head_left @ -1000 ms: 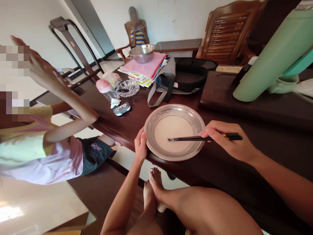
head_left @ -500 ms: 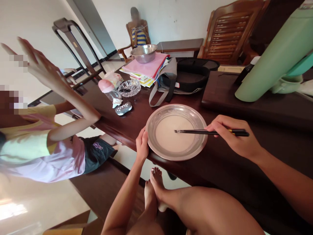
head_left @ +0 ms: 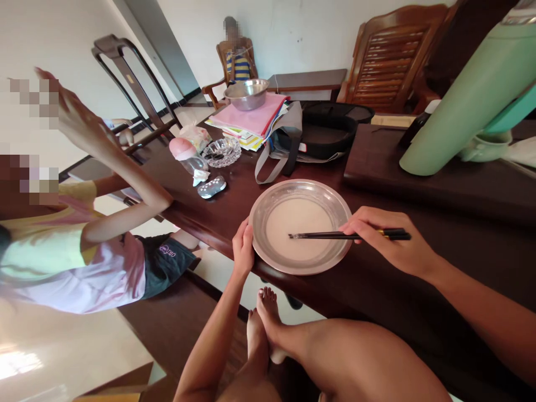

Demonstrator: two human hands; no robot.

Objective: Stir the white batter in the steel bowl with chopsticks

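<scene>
Head view, I have the right hand [head_left: 396, 251] pinching chopsticks [head_left: 322, 236], bowl [head_left: 260, 223] just leftward, left hand [head_left: 243, 245] clasping its rim, table edge [head_left: 213, 239] beside it, tabletop [head_left: 368, 273] stretching beneath the right.

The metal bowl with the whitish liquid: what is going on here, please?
The left hand holds the rim of the metal bowl, which stands near the edge of the dark table. The right hand holds black chopsticks, their tips over or in the whitish liquid; I cannot tell which. Another person has an arm raised.

Chopsticks [head_left: 318, 235] and right grip [head_left: 391, 241] farther left than half a second ago
</scene>
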